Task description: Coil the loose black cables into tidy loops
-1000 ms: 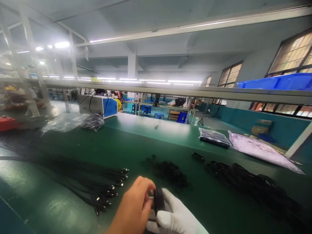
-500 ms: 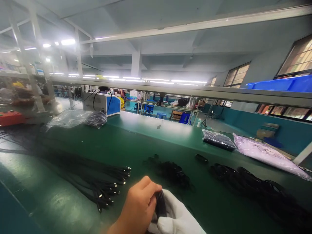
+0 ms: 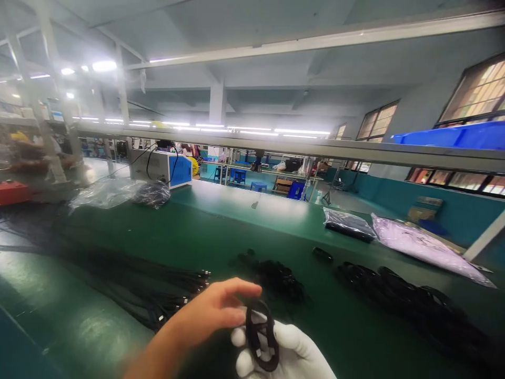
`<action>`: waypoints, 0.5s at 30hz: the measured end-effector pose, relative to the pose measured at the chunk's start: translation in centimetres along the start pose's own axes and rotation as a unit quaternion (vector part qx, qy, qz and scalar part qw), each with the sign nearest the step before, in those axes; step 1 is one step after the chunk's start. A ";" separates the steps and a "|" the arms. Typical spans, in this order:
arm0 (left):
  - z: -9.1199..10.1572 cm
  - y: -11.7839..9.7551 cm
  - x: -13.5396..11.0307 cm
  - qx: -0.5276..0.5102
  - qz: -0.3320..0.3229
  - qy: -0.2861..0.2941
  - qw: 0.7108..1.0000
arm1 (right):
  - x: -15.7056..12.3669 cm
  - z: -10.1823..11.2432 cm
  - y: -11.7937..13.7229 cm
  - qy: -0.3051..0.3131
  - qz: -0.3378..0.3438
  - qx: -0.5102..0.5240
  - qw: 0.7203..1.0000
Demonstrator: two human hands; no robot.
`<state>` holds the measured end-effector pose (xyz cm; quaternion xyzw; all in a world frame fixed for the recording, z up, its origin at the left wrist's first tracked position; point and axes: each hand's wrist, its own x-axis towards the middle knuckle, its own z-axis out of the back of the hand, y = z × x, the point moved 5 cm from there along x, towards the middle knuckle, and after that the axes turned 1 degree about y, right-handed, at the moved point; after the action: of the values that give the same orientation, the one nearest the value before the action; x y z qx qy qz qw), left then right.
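While one of two hands (image 3: 298,350) holds one coil (image 3: 270,330) | one pink bag (image 3: 426,251)

Two hands (image 3: 209,310) (image 3: 298,350), one held coil (image 3: 249,331), one red box (image 3: 13,193).

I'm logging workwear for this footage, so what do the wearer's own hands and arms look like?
The left hand is bare, with no sleeve on the visible forearm. The right hand wears a white glove that covers the fingertips.
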<state>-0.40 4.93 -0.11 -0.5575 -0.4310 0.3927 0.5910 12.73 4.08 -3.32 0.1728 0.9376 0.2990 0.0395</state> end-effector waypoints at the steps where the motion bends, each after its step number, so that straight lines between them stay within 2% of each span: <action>1: -0.1 0.2 0.0 -0.043 0.000 0.043 0.998 | 0.0 -0.1 -0.2 0.001 -0.011 0.015 1.000; 3: -0.3 0.8 0.0 -0.100 -0.003 0.085 0.991 | 0.1 0.0 -0.4 -0.010 -0.019 0.023 1.000; 5: -0.2 1.3 0.2 -0.100 -0.006 0.071 0.992 | 0.3 0.6 -0.6 -0.034 -0.025 0.016 0.999; 7: -0.1 1.6 0.3 -0.053 0.000 0.040 0.998 | 0.4 1.9 -0.4 -0.106 -0.001 -0.027 0.994; 9: 0.0 1.6 0.5 0.020 0.005 -0.009 1.000 | 0.3 3.2 0.4 -0.203 0.047 -0.147 0.967; 11: 0.0 1.3 0.7 0.083 0.005 -0.055 0.995 | -0.1 3.7 1.4 -0.278 0.079 -0.298 0.909; 12: 0.0 1.2 0.9 0.098 0.001 -0.069 0.993 | -0.1 3.7 1.6 -0.294 0.082 -0.345 0.888; 13: 0.0 1.2 1.1 0.100 -0.006 -0.081 0.992 | -0.2 3.5 1.7 -0.296 0.082 -0.363 0.879; 15: 0.5 1.6 1.5 0.083 -0.020 -0.109 0.990 | -0.3 3.0 1.8 -0.295 0.080 -0.344 0.888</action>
<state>-0.39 6.58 -1.60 -0.4512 -0.4701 0.4736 0.5925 14.11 6.92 -4.75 0.3030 0.7042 0.5402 0.3472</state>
